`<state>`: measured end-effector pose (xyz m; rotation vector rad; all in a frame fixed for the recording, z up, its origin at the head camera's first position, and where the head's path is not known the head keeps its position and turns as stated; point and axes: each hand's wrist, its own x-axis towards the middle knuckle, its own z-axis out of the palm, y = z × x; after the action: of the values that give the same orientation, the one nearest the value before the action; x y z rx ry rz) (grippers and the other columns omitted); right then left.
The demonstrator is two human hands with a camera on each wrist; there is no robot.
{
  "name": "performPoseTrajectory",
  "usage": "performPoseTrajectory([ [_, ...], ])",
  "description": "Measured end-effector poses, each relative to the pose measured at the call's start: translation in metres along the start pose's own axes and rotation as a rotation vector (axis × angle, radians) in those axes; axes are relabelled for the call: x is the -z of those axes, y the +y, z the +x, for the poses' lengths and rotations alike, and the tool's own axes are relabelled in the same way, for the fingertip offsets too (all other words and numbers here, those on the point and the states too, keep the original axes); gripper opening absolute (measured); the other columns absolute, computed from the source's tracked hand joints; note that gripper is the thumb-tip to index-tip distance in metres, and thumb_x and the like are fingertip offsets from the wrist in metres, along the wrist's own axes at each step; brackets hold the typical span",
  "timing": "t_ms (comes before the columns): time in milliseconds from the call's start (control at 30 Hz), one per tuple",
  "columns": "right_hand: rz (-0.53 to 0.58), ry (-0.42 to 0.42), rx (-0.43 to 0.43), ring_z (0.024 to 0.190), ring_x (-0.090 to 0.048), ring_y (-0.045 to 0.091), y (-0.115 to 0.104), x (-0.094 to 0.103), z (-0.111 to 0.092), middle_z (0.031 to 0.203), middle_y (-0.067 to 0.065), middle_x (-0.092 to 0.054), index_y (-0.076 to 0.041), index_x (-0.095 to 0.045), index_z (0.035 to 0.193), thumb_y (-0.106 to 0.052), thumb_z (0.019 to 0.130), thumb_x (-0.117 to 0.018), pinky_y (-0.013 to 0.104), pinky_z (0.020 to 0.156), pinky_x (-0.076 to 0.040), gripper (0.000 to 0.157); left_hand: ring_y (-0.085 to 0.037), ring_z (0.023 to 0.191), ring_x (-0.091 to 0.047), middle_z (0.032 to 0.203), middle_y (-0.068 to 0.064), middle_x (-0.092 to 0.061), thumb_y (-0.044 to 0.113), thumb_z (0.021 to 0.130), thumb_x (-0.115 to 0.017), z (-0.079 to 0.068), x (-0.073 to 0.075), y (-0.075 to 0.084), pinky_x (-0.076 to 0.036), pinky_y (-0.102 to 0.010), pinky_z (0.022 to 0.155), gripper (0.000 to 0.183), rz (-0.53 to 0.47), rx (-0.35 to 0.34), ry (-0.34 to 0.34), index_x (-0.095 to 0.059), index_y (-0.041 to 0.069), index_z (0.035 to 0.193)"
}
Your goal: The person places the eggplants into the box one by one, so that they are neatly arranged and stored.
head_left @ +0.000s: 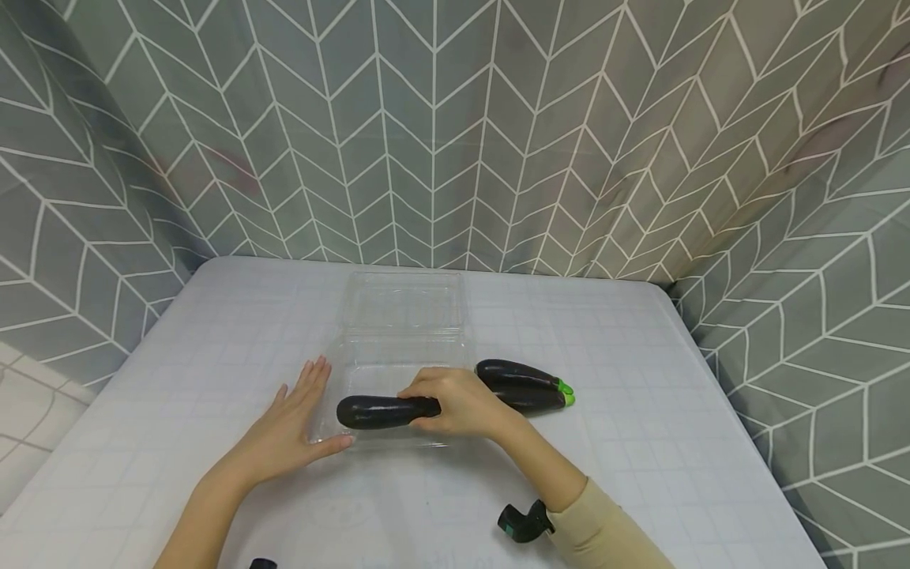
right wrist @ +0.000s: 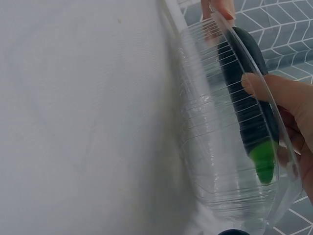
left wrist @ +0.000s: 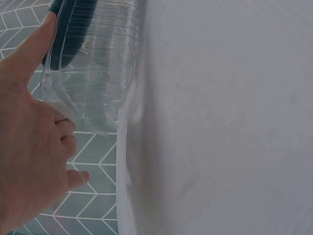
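A clear plastic clamshell box (head_left: 398,357) lies on the table with its lid folded back. My right hand (head_left: 458,401) grips a dark eggplant (head_left: 380,412) over the box's front part. In the right wrist view the thumb lies along the eggplant (right wrist: 244,105), whose green stem end shows through the clear wall. My left hand (head_left: 287,431) is spread at the box's left side, fingers extended, the thumb by its front left corner. The left wrist view shows the left hand (left wrist: 34,142) against the box's rim (left wrist: 46,83). Two more eggplants (head_left: 519,373) lie side by side right of the box.
The white-covered table (head_left: 626,474) runs back to a grey curtain (head_left: 462,142) with a white chevron pattern. A black wrist device (head_left: 522,521) hangs by the right sleeve (head_left: 604,525). Another dark piece (head_left: 263,563) shows at the bottom edge.
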<state>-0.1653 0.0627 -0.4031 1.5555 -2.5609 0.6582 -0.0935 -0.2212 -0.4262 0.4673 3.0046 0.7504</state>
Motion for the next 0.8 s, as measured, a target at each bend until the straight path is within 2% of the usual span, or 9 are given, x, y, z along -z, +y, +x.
performPoseTrajectory([
  [267,0.005,-0.1,-0.058,0.096,-0.062,0.005,-0.0005,-0.002,-0.0007,0.104,-0.007,-0.068,-0.016,-0.072,0.113,-0.028,0.08,-0.08,0.018,0.081,-0.049,0.036,-0.037,0.145,-0.008,0.159,-0.019,-0.01,0.061,0.077,-0.07,0.0004,0.0004,0.0006,-0.011,-0.066,0.11,0.114,0.003,0.005,-0.008,-0.014,-0.002,0.153],
  [467,0.018,-0.174,-0.099,0.091,-0.062,0.002,-0.0002,-0.0049,0.0006,0.102,-0.009,-0.067,-0.016,-0.072,0.115,-0.028,0.08,-0.079,0.015,0.074,-0.048,0.038,-0.037,0.145,-0.008,0.159,-0.019,-0.01,0.061,0.077,-0.07,0.0005,-0.0002,0.0003,-0.012,-0.066,0.109,0.113,0.0,-0.002,-0.002,-0.014,-0.002,0.152],
  [800,0.0,-0.235,-0.134,0.089,-0.062,0.003,-0.0003,-0.0056,0.0018,0.1,-0.01,-0.067,-0.017,-0.073,0.114,-0.03,0.079,-0.08,0.017,0.073,-0.049,0.038,-0.038,0.145,-0.01,0.158,-0.02,-0.012,0.06,0.076,-0.071,0.0002,-0.0004,0.0009,-0.012,-0.066,0.109,0.114,0.003,0.0,0.009,-0.014,-0.001,0.153],
])
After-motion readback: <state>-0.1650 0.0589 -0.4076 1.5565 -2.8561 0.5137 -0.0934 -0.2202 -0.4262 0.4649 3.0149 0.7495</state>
